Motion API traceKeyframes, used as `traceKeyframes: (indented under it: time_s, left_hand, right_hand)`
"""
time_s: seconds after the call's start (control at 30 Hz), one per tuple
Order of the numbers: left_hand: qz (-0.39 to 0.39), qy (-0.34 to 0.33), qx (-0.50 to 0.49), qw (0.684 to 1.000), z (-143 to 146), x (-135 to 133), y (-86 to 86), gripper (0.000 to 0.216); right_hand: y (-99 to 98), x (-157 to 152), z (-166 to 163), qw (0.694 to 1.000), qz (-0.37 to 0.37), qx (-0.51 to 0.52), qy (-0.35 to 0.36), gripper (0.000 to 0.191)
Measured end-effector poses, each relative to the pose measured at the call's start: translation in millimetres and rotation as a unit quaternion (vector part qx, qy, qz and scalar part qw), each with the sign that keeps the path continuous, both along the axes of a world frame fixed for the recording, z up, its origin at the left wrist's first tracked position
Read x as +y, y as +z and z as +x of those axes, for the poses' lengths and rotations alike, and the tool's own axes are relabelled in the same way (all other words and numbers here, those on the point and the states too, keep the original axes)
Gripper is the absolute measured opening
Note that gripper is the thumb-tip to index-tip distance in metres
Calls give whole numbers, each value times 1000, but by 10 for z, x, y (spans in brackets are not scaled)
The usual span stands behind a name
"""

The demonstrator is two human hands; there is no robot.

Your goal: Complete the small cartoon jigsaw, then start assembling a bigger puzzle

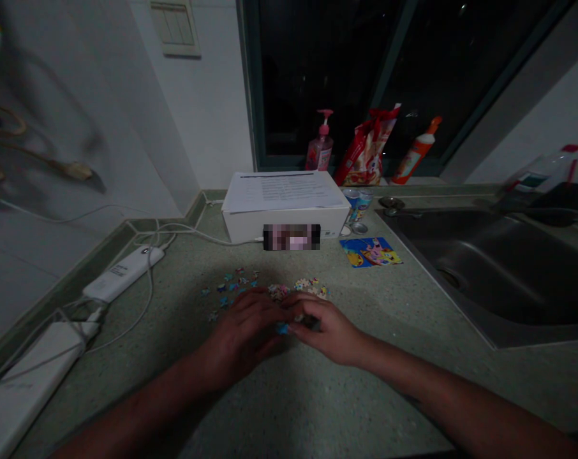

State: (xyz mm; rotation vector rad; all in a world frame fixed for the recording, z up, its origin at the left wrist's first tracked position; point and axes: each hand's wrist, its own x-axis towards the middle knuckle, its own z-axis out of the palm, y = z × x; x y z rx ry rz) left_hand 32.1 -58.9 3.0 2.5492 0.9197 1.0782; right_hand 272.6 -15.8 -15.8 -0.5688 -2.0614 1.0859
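Note:
Both my hands meet at the middle of a speckled countertop (318, 395), fingers curled together over small jigsaw pieces. My left hand (244, 331) and my right hand (325, 328) pinch a blue puzzle piece (282, 329) between their fingertips. Several loose puzzle pieces (265, 285) lie scattered just beyond the hands. A small colourful cartoon picture card (370, 251) lies flat further back to the right.
A white box (284, 213) with a printed sheet on top stands behind the pieces. A steel sink (490, 268) fills the right. White power strips (121, 273) and cables lie on the left. A pink pump bottle (320, 148), red bag (368, 150) and orange-capped bottle (416, 153) stand by the dark window.

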Motion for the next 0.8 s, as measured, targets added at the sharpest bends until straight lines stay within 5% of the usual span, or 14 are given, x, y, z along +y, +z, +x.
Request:
traceKeyframes:
  time_s: [0.8]
  left_hand:
    - [24, 22, 8, 999, 14, -1, -15, 38]
  right_hand:
    - [9, -1, -5, 999, -31, -1, -11, 7]
